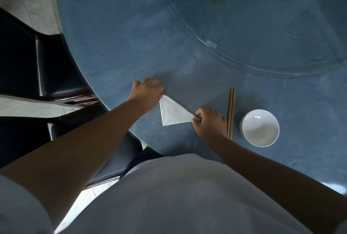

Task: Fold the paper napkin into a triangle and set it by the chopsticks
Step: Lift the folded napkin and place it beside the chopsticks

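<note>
On the blue round table (pixel 116 49), left hand (pixel 148 93) pinches the upper corner of the white triangular paper napkin (pixel 173 112); right hand (pixel 210 121) pinches its right corner, beside paired wooden chopsticks (pixel 231 106) and white ceramic bowl (pixel 260 127).

Napkin (pixel 173 113) on table (pixel 116 49), chopsticks (pixel 231 109) to its right, bowl (pixel 260 127) right of those

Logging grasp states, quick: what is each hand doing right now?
Left hand: shut on the napkin's upper left corner.
Right hand: shut on the napkin's right corner, beside the chopsticks.
</note>
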`<control>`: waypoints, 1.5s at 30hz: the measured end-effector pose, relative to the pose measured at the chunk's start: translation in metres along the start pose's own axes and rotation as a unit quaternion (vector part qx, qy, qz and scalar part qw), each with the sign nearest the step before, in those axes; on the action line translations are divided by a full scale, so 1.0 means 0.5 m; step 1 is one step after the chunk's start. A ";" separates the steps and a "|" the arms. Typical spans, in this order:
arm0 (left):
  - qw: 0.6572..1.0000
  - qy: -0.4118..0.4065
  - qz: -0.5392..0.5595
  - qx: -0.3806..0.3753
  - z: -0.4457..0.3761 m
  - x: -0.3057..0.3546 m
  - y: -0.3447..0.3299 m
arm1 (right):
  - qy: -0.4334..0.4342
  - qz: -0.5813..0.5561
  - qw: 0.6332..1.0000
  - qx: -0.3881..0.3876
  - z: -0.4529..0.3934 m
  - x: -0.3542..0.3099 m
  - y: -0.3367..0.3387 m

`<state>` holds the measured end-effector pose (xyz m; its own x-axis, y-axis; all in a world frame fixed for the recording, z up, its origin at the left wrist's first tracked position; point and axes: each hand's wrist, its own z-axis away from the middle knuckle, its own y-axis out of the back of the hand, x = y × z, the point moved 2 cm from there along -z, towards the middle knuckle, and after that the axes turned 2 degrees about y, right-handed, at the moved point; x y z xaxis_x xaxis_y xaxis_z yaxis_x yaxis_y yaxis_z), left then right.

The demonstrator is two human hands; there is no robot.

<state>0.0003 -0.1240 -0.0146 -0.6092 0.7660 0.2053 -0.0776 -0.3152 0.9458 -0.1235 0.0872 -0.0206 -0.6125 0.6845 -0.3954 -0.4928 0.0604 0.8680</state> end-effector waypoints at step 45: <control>0.810 0.154 0.566 0.015 0.102 0.054 0.121 | 0.083 -0.284 0.937 -0.185 -0.030 -0.096 0.079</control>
<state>0.0191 -0.0939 0.0610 -0.4449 -0.1819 0.8769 0.6844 -0.7006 0.2018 -0.1227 0.0458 0.0282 -0.2596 0.4946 -0.8295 -0.9299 0.1038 0.3529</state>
